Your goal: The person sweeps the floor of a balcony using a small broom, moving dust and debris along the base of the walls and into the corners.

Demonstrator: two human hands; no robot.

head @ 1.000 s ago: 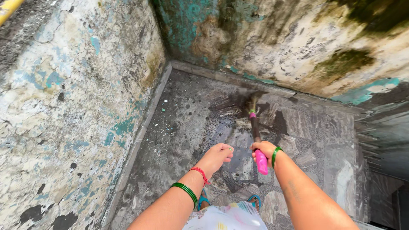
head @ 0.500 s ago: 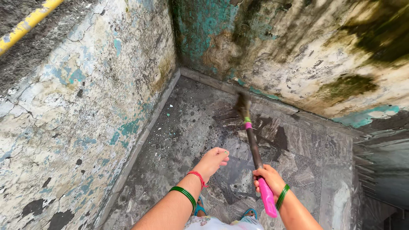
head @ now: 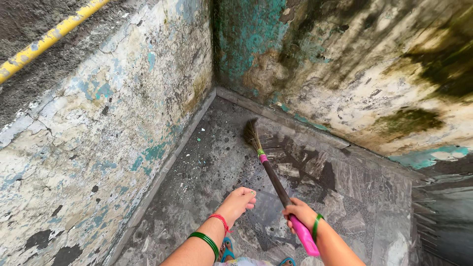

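Observation:
My right hand [head: 299, 214] grips a broom [head: 275, 182] by its dark shaft just above the pink handle end. Its brown bristle head [head: 252, 134] rests on the grey stone floor [head: 212, 162] close to the corner where two walls meet. My left hand [head: 239, 201] hangs free to the left of the shaft, fingers loosely together and holding nothing. Green bangles ring both wrists, and a red thread sits on the left one.
Peeling, stained walls close in on the left [head: 98, 133] and at the back [head: 354, 74]. A yellow pipe [head: 49, 37] runs along the upper left. Pale flakes litter the floor by the left wall base. My sandalled feet [head: 227, 248] show at the bottom.
The broom head has swept left toward the corner. My right hand has dropped lower, and the view has tilted up a little.

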